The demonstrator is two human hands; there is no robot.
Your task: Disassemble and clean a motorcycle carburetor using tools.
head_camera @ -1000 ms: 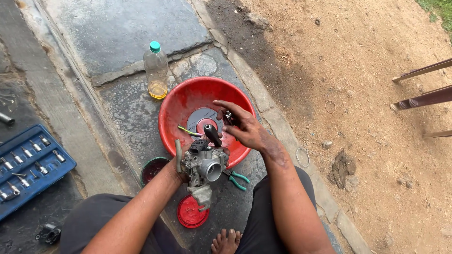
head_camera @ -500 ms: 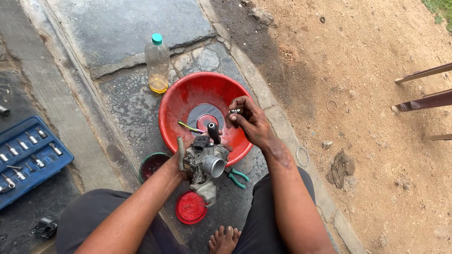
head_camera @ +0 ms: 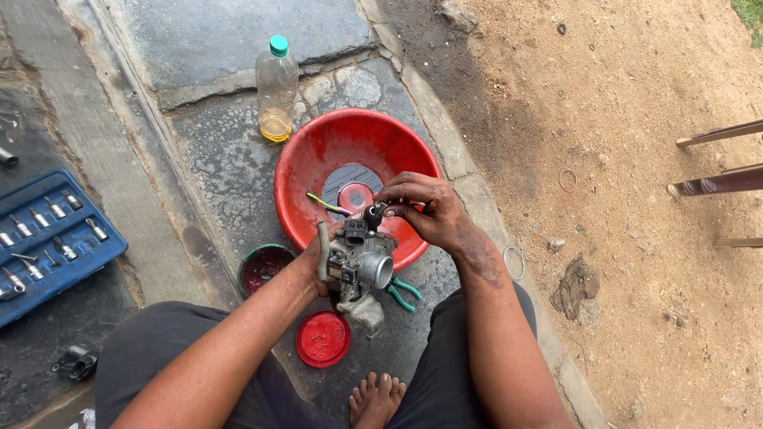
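Note:
A grey metal carburetor-like part (head_camera: 359, 266) is held upright in my left hand (head_camera: 311, 266), just in front of a red plastic basin (head_camera: 318, 159). My right hand (head_camera: 425, 208) pinches a small black piece (head_camera: 372, 214) at the top of that part. Inside the basin lie a dark disc with a red centre (head_camera: 350, 191) and a thin yellow-green strip (head_camera: 324, 203). Green-handled pliers (head_camera: 404, 291) lie on the ground under the part.
A plastic bottle (head_camera: 276, 91) with yellowish liquid stands behind the basin. A small dark-red pot (head_camera: 262, 268) and its red lid (head_camera: 323, 338) sit by my knees. A blue socket tray (head_camera: 48, 242) lies at the left. Metal bars (head_camera: 719, 179) jut in at the right, over dirt.
My right hand came back from over the basin to the top of the metal part, which my left hand has kept in about the same place. The view shifted slightly.

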